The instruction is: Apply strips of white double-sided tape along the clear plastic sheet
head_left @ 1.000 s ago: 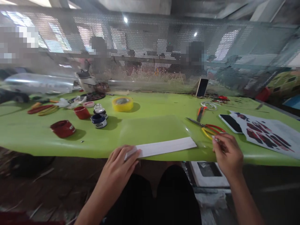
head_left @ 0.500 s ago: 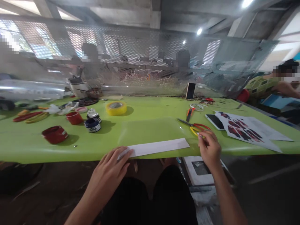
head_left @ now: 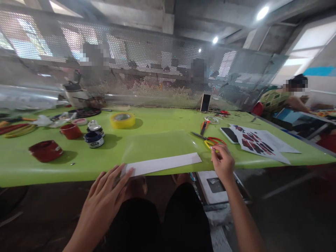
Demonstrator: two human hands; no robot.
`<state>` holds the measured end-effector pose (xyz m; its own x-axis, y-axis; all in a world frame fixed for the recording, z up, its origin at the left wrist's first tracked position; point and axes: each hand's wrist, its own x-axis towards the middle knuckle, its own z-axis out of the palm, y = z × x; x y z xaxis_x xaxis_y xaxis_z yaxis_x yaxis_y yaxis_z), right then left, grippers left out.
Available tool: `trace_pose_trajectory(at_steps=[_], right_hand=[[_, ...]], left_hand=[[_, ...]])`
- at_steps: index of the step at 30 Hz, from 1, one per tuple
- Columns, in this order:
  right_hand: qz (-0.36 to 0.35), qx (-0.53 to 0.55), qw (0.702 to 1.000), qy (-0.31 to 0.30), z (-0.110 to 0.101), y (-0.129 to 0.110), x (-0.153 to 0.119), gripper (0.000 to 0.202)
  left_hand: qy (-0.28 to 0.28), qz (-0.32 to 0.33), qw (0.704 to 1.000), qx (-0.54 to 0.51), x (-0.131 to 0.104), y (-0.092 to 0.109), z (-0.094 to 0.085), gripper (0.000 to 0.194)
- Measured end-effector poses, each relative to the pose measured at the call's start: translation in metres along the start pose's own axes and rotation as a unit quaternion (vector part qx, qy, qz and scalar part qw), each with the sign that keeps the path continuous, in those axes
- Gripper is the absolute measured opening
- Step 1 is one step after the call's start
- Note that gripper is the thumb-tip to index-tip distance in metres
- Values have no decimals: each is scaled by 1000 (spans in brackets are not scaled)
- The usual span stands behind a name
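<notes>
A long white paper strip (head_left: 165, 163) lies along the front edge of the green tabletop (head_left: 154, 140). My left hand (head_left: 109, 187) rests on the strip's left end, its fingers spread and lying flat. Just beyond the strip's right end, my right hand (head_left: 222, 160) is raised in a pinch; something small and pale shows at its fingertips, too small to name. Scissors with red and yellow handles (head_left: 214, 140) lie right behind that hand. Behind the strip, a clear sheet seems to cover part of the table.
Yellow tape roll (head_left: 122, 120), red cups (head_left: 46, 151) and small paint jars (head_left: 93, 139) stand at the left. To the right lie a cutter (head_left: 203, 128), a phone (head_left: 229, 135) and printed sheets (head_left: 258, 145). A person (head_left: 278, 98) sits at the far right.
The view has turned slightly right, so things appear further left. My left hand has slid back a little towards the strip's left end, fingers more spread. My right hand keeps its pinch.
</notes>
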<state>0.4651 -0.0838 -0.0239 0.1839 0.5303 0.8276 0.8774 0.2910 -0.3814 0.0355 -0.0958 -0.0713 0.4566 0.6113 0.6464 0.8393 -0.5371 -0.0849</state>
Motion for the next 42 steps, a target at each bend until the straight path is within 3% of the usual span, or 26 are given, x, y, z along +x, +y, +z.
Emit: trace_pose_trajectory(at_steps=[7, 10, 13, 15, 18, 23, 28, 32, 36, 38, 39, 40, 42], right_hand=[[6, 6, 1000, 1, 1, 2, 0, 14], [11, 6, 1000, -1, 2, 2, 1, 13], [12, 6, 1000, -4, 1, 1, 1, 14], [11, 5, 1000, -7, 0, 0, 1, 15], [6, 0, 1000, -14, -1, -2, 1, 15], [3, -12, 1000, -18, -3, -2, -1, 13], [8, 0, 1000, -23, -3, -3, -1, 13], [6, 12, 1000, -16, -3, -2, -2, 14], [1, 16, 1000, -14, -3, 3, -4, 14], [-1, 16, 1000, -17, -3, 6, -3, 14], [-2, 15, 1000, -19, -3, 7, -3, 14], [-3, 14, 1000, -21, -3, 8, -3, 14], [-6, 8, 1000, -19, -2, 8, -3, 14]], left_hand=[[-30, -43, 999, 9, 11, 18, -4, 45], [-7, -65, 998, -2, 27, 38, -7, 58], [-8, -23, 999, -35, 42, 54, 0, 65], [-6, 9, 999, -43, 47, 58, 8, 57], [20, 23, 998, -48, 42, 56, 13, 48], [41, 59, 993, -89, 27, 44, -5, 41], [26, 71, 991, -112, 42, 27, -15, 29], [32, 49, 990, -128, 55, 19, -13, 20], [10, 27, 981, -189, 39, 22, -16, 7], [21, -31, 969, -242, 20, 25, -18, 9], [50, -103, 957, -268, 10, 26, -19, 8], [83, -204, 929, -297, 0, 26, -20, 5], [101, -404, 822, -387, -15, 28, -21, 16]])
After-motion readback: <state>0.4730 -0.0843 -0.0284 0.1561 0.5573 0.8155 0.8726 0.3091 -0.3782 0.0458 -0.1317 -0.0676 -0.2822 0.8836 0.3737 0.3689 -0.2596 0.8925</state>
